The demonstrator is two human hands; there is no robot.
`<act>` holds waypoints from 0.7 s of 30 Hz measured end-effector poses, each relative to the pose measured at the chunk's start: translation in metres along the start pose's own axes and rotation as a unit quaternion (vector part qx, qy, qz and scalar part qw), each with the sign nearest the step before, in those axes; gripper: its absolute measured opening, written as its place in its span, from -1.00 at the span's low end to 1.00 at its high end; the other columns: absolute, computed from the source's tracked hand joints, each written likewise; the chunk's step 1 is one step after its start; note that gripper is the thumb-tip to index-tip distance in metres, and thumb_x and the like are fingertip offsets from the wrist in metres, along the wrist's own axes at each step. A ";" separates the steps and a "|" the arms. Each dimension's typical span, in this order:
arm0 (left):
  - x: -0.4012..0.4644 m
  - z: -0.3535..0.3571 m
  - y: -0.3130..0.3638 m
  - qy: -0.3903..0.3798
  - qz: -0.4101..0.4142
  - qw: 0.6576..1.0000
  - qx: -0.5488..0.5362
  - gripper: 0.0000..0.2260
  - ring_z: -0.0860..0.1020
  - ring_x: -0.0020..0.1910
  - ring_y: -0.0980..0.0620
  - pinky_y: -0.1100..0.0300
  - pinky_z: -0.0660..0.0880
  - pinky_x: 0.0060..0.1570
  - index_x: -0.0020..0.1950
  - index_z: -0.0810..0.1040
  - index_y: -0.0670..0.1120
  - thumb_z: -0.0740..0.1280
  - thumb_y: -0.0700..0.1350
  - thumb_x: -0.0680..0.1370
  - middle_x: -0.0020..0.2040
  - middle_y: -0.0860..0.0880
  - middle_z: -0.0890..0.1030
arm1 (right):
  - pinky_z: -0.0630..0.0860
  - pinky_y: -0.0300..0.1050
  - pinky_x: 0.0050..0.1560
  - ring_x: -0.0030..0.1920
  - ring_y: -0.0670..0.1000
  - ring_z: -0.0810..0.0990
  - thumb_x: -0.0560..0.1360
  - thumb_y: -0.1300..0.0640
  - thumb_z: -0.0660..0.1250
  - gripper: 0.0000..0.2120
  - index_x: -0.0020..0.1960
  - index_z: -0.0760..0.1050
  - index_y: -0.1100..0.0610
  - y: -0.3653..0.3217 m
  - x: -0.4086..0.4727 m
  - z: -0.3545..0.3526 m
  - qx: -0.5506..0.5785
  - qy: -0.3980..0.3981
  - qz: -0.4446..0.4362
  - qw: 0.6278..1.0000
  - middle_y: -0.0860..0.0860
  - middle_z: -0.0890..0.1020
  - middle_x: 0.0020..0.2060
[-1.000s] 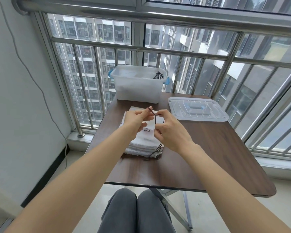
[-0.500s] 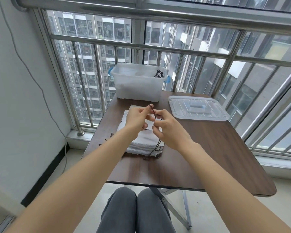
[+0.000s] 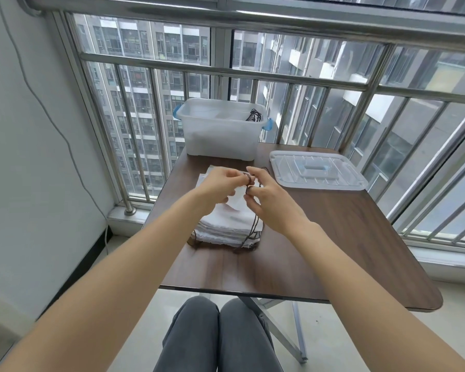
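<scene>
Brown wooden table (image 3: 333,251) on a glazed balcony, seen from above by a seated person, with metal window bars (image 3: 226,72) and tower blocks behind. Both bare arms reach forward and the hands meet over the table's left half. The left hand (image 3: 220,183) and the right hand (image 3: 269,200) almost touch, fingers curled, each pinching a thin dark cord (image 3: 248,181) held between them. From the hands the cord hangs down to a stack of white cloth bags (image 3: 226,226) lying directly beneath, at the near edge of which more cord ends trail. Beyond the hands, at the table's far edge, stands an open translucent plastic bin (image 3: 220,138) with blue handles and a tangle of dark cords (image 3: 254,115) inside. Its lid (image 3: 317,173) lies flat just right of the hands. Grey-trousered knees (image 3: 218,339) show below the table.
</scene>
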State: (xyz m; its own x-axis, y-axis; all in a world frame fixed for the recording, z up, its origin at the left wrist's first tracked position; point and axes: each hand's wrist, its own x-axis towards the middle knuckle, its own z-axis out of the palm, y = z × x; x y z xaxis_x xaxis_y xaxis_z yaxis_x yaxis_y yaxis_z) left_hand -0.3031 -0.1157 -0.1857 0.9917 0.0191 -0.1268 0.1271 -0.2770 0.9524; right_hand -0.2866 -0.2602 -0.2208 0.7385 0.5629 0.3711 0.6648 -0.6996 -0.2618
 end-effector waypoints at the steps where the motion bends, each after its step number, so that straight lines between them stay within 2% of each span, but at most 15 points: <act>1: 0.001 -0.001 0.000 -0.006 0.004 1.000 -0.007 -0.82 0.31 -0.36 0.09 0.29 0.25 -0.36 -0.29 0.56 0.01 0.33 -0.09 0.52 -0.34 0.10 0.48 | 0.43 0.09 0.22 0.30 0.09 0.44 0.56 0.15 0.21 -0.78 -0.01 0.58 0.26 0.000 0.001 0.002 0.024 -0.003 0.023 0.999 0.10 0.28 0.43; 4: 0.001 0.000 -0.003 -0.010 0.017 1.000 -0.012 -0.81 0.36 -0.36 0.10 0.29 0.30 -0.35 -0.32 0.52 -0.04 0.35 -0.15 0.51 -0.34 0.04 0.48 | 0.38 0.06 0.28 0.30 0.11 0.44 0.57 0.16 0.21 -0.76 0.12 0.57 0.22 0.001 0.005 0.007 0.077 -0.013 0.080 0.994 0.11 0.31 0.41; 5: 0.001 0.000 -0.004 -0.004 0.021 1.000 -0.012 -0.82 0.37 -0.37 0.10 0.29 0.31 -0.36 -0.31 0.52 -0.06 0.36 -0.16 0.50 -0.34 0.03 0.48 | 0.38 0.03 0.28 0.28 0.12 0.45 0.57 0.16 0.21 -0.76 0.12 0.57 0.24 0.001 0.006 0.008 0.082 -0.008 0.092 0.992 0.12 0.34 0.39; 7: 0.004 -0.001 -0.004 0.027 0.024 0.999 -0.040 -0.84 0.38 -0.36 0.11 0.29 0.33 -0.38 -0.28 0.52 -0.07 0.38 -0.14 0.50 -0.32 0.01 0.48 | 0.31 -0.16 0.28 0.27 0.11 0.45 0.58 0.18 0.20 -0.76 0.03 0.60 0.29 0.002 0.006 0.006 0.102 0.009 0.125 0.987 0.13 0.38 0.36; 9: 0.007 -0.001 -0.002 0.066 0.003 0.988 -0.137 -0.83 0.40 -0.35 0.10 0.27 0.35 -0.36 -0.24 0.49 -0.07 0.31 -0.11 0.55 -0.27 0.01 0.47 | 0.20 -0.33 0.18 0.30 0.09 0.42 0.58 0.19 0.20 -0.74 -0.05 0.61 0.32 0.005 0.004 0.003 0.119 0.020 0.158 0.980 0.16 0.40 0.33; 11: 0.012 -0.002 0.002 0.094 -0.015 0.968 -0.234 -0.75 0.44 -0.32 0.10 0.24 0.36 -0.29 -0.28 0.40 -0.06 0.17 -0.10 0.61 -0.26 0.01 0.48 | 0.21 -0.34 0.14 0.31 0.08 0.41 0.58 0.19 0.20 -0.74 -0.08 0.61 0.31 0.011 0.002 0.002 0.133 0.023 0.181 0.974 0.18 0.44 0.29; 14: 0.015 -0.005 0.001 0.119 -0.007 0.949 -0.293 -0.65 0.50 -0.25 0.09 0.22 0.39 -0.13 -0.36 0.28 -0.06 0.07 -0.09 0.64 -0.31 0.01 0.53 | 0.23 -0.36 0.07 0.25 0.06 0.44 0.57 0.21 0.20 -0.75 -0.11 0.61 0.30 0.017 -0.001 0.002 0.150 0.026 0.198 0.968 0.16 0.49 0.20; 16: 0.015 -0.006 -0.001 0.111 -0.007 0.910 -0.399 -0.64 0.49 -0.36 0.08 0.21 0.44 -0.14 -0.36 0.26 -0.06 0.06 -0.08 0.65 -0.47 0.04 0.48 | 0.18 -0.39 -0.02 0.18 0.06 0.47 0.57 0.22 0.18 -0.74 -0.14 0.59 0.31 0.018 -0.002 0.000 0.157 0.030 0.210 0.964 0.15 0.50 0.13; 17: 0.016 -0.007 -0.001 0.109 -0.011 0.889 -0.446 -0.65 0.43 -0.48 0.10 0.24 0.46 -0.24 -0.35 0.26 -0.06 0.07 -0.07 0.65 -0.55 0.06 0.40 | 0.17 -0.38 -0.05 0.15 0.07 0.47 0.58 0.23 0.17 -0.73 -0.15 0.58 0.31 0.019 -0.002 0.000 0.158 0.031 0.216 0.963 0.15 0.50 0.11; 18: 0.017 -0.008 -0.002 0.114 -0.016 0.881 -0.458 -0.66 0.33 -0.59 0.12 0.28 0.43 -0.39 -0.34 0.26 -0.06 0.08 -0.07 0.65 -0.60 0.07 0.31 | 0.17 -0.37 -0.06 0.13 0.07 0.47 0.58 0.23 0.16 -0.73 -0.16 0.57 0.30 0.020 -0.002 -0.001 0.157 0.032 0.222 0.962 0.15 0.50 0.09; 19: 0.018 -0.009 -0.003 0.128 -0.022 0.895 -0.428 -0.68 0.24 -0.62 0.13 0.33 0.33 -0.54 -0.32 0.26 -0.05 0.11 -0.07 0.64 -0.60 0.08 0.25 | 0.17 -0.37 -0.07 0.11 0.08 0.47 0.58 0.23 0.15 -0.73 -0.18 0.55 0.30 0.021 -0.002 -0.002 0.156 0.032 0.225 0.961 0.16 0.50 0.07; 20: 0.019 -0.009 -0.004 0.147 -0.020 0.924 -0.352 -0.71 0.21 -0.59 0.12 0.35 0.23 -0.61 -0.29 0.27 -0.04 0.16 -0.07 0.63 -0.56 0.08 0.26 | 0.16 -0.37 -0.08 0.11 0.08 0.47 0.58 0.23 0.14 -0.73 -0.19 0.55 0.29 0.022 -0.001 -0.003 0.157 0.033 0.228 0.960 0.17 0.50 0.06; 21: 0.019 -0.009 -0.006 0.163 -0.010 0.954 -0.250 -0.76 0.25 -0.51 0.10 0.34 0.22 -0.60 -0.25 0.30 -0.05 0.22 -0.06 0.60 -0.48 0.06 0.30 | 0.16 -0.37 -0.08 0.11 0.08 0.47 0.58 0.23 0.14 -0.73 -0.19 0.54 0.29 0.022 -0.001 -0.004 0.157 0.033 0.230 0.960 0.17 0.51 0.05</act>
State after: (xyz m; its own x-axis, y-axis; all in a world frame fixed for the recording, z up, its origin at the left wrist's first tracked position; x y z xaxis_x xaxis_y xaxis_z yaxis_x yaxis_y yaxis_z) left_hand -0.2847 -0.1053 -0.1919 0.9315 0.3391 -0.1314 0.0577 0.2188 0.9741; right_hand -0.2729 -0.2779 -0.2235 0.9600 0.1898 0.2058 0.2795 -0.6944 -0.6632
